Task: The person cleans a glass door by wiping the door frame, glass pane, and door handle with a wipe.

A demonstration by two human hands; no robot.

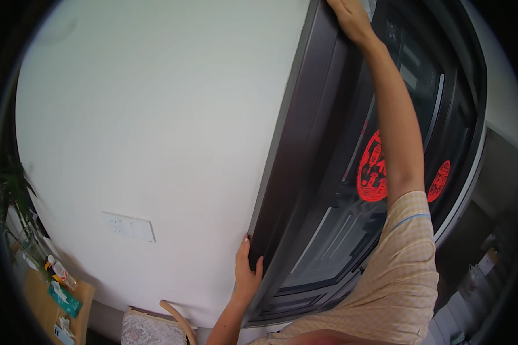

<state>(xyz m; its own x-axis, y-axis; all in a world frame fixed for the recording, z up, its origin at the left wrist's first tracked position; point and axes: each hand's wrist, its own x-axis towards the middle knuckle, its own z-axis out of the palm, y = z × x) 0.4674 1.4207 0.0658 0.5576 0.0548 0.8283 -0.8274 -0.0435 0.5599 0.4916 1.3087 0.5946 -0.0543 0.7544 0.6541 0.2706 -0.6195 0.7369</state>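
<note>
My right hand (352,19) is raised to the top of the view, against the upper part of a dark door frame (300,142). Its fingers are cut off by the picture's edge. A small whitish piece (371,7) shows beside that hand; whether it is held cannot be told. Lower down, my left hand (247,274) touches the same frame near its border with the white wall (155,116). Thumb and fingers there are spread apart. Behind my right arm stands a dark glazed door (349,233) with a red paper-cut decoration (371,172) on its glass.
A wall socket plate (129,226) is left of my left hand. Below are a chair (153,330) with a patterned cushion and curved wooden arm, and a wooden table (86,297) bearing a tissue pack (64,299), bottles (62,272) and a plant (17,194).
</note>
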